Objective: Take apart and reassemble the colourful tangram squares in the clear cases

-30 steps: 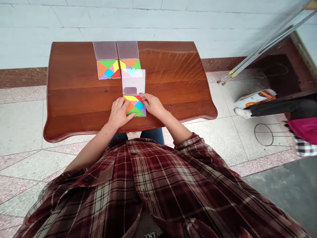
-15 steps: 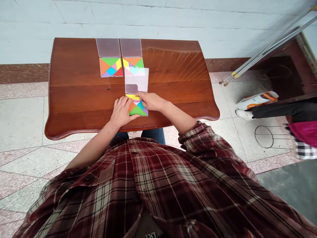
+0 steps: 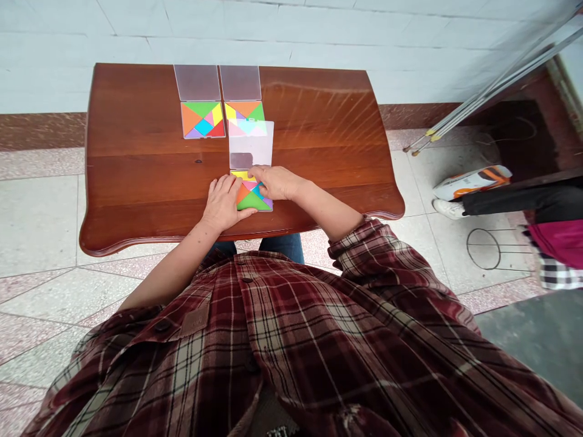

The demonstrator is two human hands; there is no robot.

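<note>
Close to the near edge of the brown wooden surface (image 3: pixel 136 152), around its middle, lies a multicoloured puzzle set (image 3: pixel 250 199), its clear lid (image 3: pixel 250 142) folded away from the person and overlapping, from this angle, the nearer part of a second set (image 3: pixel 246 109) behind. The left hand (image 3: pixel 221 200) rests at the near set's left side, its grip spread wide and clasping nothing that shows, fingertips over the edge and thumb stretched along the near side. The right hand (image 3: pixel 277 181) reaches across from the right, index finger extended to the yellow piece (image 3: pixel 240 175), other fingers curled by the blue piece (image 3: pixel 257 192); whether its grip pinches anything is hidden. A third set (image 3: pixel 203 125) lies at back left, just beside the second. Off to the right, a white shoe (image 3: pixel 449 209) is near a white and orange bag (image 3: pixel 471 182).
</note>
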